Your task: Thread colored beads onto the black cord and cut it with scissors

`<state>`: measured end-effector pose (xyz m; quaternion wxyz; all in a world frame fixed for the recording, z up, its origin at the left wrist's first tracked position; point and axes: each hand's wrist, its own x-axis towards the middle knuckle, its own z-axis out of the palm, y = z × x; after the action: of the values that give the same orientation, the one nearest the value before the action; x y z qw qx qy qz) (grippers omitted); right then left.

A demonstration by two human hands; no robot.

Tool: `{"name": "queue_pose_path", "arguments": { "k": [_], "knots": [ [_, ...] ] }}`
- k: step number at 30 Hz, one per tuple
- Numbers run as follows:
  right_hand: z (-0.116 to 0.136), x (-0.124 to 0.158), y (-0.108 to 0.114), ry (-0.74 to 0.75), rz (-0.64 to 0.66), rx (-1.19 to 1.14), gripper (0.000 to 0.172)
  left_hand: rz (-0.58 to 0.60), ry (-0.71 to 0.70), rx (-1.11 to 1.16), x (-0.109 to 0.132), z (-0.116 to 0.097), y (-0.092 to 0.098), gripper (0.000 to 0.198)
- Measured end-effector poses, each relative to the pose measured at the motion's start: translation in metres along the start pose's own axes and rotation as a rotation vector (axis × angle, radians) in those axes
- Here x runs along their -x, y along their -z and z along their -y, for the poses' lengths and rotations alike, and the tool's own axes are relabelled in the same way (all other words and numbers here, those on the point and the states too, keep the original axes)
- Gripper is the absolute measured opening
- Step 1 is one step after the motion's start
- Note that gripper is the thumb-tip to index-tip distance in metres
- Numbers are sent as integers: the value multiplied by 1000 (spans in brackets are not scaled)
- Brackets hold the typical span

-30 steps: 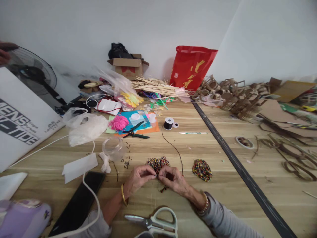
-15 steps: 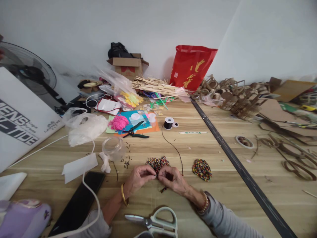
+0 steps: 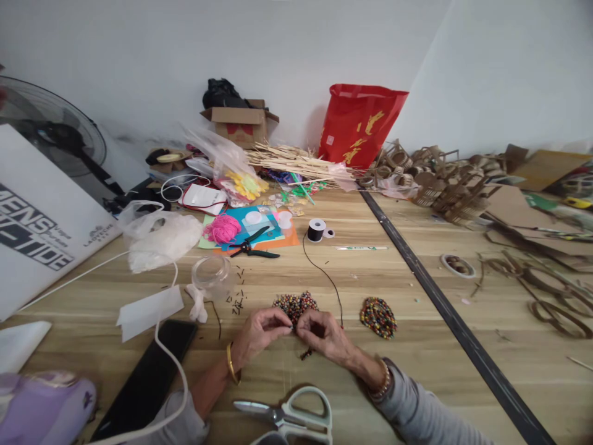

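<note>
My left hand [image 3: 260,332] and my right hand [image 3: 325,334] meet thumb to index finger in a pinch, almost tip to tip. Behind the fingertips lies a bunch of small multicoloured beads [image 3: 288,303], partly covered by the hands. A short dark beaded end pokes out below my right fingers. What each pinch holds is too small to make out. From the spool of black cord [image 3: 316,230] a dark cord [image 3: 328,276] runs down towards my right hand. A coiled bead string [image 3: 378,317] rests to the right. Open scissors [image 3: 296,415] lie below my hands.
To the left are a black phone [image 3: 146,377], a white cable, a clear round container [image 3: 210,272] and short dark bits. Pliers [image 3: 252,247] and pink yarn [image 3: 223,228] lie farther back. A dark strip [image 3: 430,293] crosses the table; small woven baskets [image 3: 451,191] stand at right.
Both hands keep their pinch in nearly the same place, with only a tiny shift of the fingers. Nothing else has visibly moved on the table.
</note>
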<state>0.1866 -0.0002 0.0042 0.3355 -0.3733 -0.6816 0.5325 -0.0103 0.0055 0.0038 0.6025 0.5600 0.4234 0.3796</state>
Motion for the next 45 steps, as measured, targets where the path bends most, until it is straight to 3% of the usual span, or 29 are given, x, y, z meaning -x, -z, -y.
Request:
{"name": "queue_pose_path", "arguments": {
  "k": [20, 45],
  "knots": [
    [2, -1, 0, -16, 9, 29, 20, 26, -38, -19, 2, -6, -2, 15],
    [-2, 0, 0, -15, 10, 31, 21, 17, -118, -33, 0, 2, -1, 19]
  ]
}}
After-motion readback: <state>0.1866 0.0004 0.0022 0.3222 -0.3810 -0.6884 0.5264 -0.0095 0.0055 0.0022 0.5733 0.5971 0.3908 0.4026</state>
